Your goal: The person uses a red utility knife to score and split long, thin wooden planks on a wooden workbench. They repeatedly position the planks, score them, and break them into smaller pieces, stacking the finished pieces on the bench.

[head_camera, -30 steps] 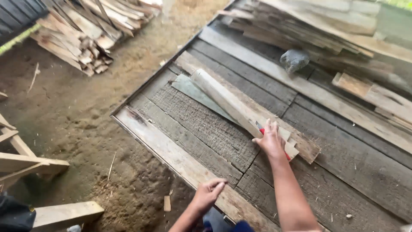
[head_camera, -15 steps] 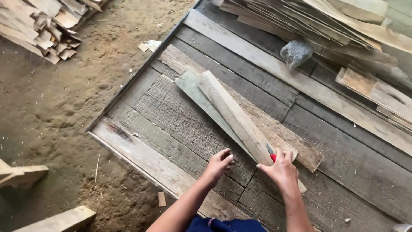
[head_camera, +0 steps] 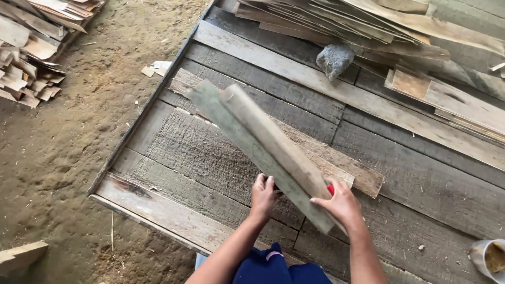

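Note:
My left hand (head_camera: 262,195) and my right hand (head_camera: 339,202) grip the near end of two long thin wooden slats (head_camera: 260,144), one grey-green, one pale brown. The slats are lifted at a slant and blurred, their far ends pointing up and to the left. They hang over a wooden platform of weathered grey planks (head_camera: 210,158). Under them a flat brown board (head_camera: 336,160) lies diagonally on the platform. A small red thing shows at my right thumb; I cannot tell what it is.
A grey stone (head_camera: 335,59) lies on the planks at the back. Behind it is a heap of thin wood strips (head_camera: 336,18). Another pile of offcuts (head_camera: 31,42) sits on the sandy ground at left. A pale container (head_camera: 489,257) stands at the right edge.
My left hand came up from the platform edge and took hold beside the right. The two slats, which lay on the brown board, are now lifted off it.

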